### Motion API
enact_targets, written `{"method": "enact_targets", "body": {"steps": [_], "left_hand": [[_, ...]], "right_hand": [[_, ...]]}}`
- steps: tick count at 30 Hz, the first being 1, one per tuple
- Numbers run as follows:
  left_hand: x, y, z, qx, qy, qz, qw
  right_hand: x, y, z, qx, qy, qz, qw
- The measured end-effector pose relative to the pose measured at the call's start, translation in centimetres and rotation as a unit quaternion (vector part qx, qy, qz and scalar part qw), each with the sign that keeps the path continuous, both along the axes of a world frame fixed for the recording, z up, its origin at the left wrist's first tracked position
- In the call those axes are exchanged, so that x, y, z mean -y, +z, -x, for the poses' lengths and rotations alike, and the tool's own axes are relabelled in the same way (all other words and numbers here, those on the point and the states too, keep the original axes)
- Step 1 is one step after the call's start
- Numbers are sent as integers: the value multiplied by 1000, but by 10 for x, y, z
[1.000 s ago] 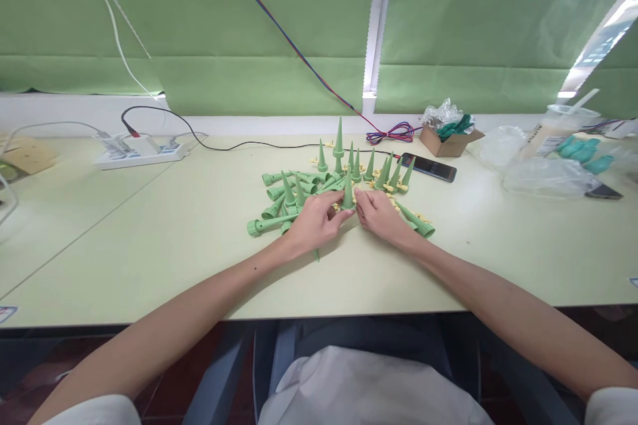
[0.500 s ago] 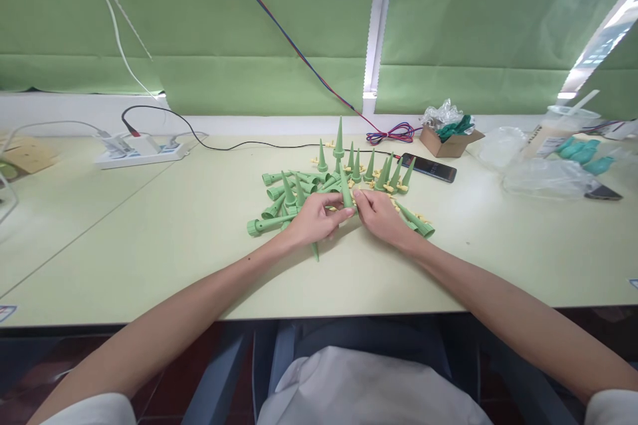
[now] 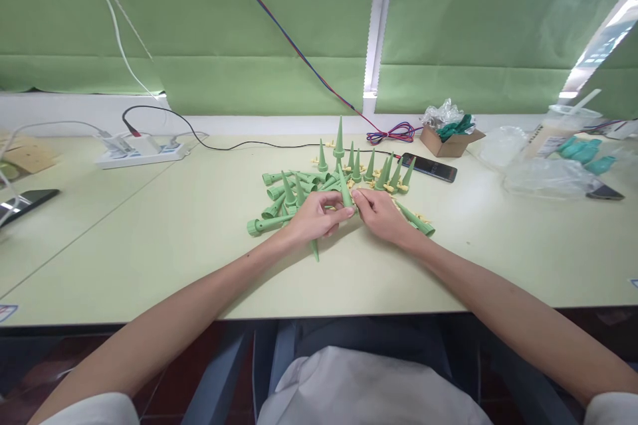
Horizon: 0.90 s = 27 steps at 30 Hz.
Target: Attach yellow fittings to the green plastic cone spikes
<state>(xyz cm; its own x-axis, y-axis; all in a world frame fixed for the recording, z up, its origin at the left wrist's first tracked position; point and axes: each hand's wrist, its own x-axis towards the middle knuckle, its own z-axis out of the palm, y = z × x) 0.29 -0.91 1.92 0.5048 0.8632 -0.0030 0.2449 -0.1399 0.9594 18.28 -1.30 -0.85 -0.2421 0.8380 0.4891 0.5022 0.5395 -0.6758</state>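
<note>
Between the thumb and fingers of my left hand (image 3: 319, 216) is a green plastic watering spike (image 3: 345, 189), its point up and leaning slightly left. My right hand (image 3: 379, 212) is closed against the spike's lower right side, pinching what looks like a small yellow valve (image 3: 351, 190), mostly covered by the fingertips. Around and behind both hands are several more green spikes. Some lie on their sides, like the capped one (image 3: 269, 225) at the left. Others stand point up, such as the tall spike (image 3: 339, 139) at the back, several with yellow valves at their bases.
Behind the spikes lie a phone (image 3: 429, 168) on a cable and a coiled red-blue wire (image 3: 393, 134). A small cardboard box (image 3: 446, 145) stands back right, near a drink cup (image 3: 558, 133) and plastic bags. At left are a power strip (image 3: 142, 156) and another phone (image 3: 30, 204).
A dark phone has appeared on the table at the far left. The spike in my left hand has tipped slightly; both hands stay in nearly the same place.
</note>
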Motion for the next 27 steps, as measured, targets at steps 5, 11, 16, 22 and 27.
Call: {"method": "enact_targets", "body": {"steps": [5, 11, 16, 22, 27], "left_hand": [[2, -5, -3, -38, 16, -94, 995], [-2, -16, -3, -90, 51, -298, 949], [-6, -23, 0, -114, 38, -423, 898], [-7, -24, 0, -123, 35, -436, 891], [-4, -20, -2, -127, 44, -393, 910]], "right_hand": [[-1, -2, 1, -25, -4, 24, 999], [-1, -8, 6, -154, 17, 150, 976], [2, -3, 10, -260, 53, 257, 929], [4, 1, 10, -274, 61, 271, 921], [3, -3, 8, -222, 49, 231, 946]]}}
